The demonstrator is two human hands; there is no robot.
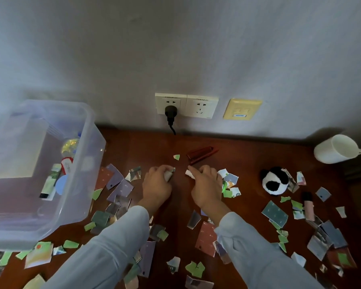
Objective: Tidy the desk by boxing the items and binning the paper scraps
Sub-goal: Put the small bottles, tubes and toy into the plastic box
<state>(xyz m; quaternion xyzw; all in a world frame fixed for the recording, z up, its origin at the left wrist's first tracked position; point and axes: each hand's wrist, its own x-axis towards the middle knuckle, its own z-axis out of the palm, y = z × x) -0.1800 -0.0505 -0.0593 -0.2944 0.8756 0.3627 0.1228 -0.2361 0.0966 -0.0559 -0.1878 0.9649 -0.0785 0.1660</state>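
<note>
Glossy dark-wood desk [248,155] — L hand [157,185], R hand [206,184], each grip tight on jagged paper scraps [189,173]

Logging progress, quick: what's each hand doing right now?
Left hand: fingers curled round crumpled paper scraps.
Right hand: pinches a white paper scrap.

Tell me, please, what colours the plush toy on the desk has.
The plush toy is black and white, panda-patterned; the head view shows it.
</note>
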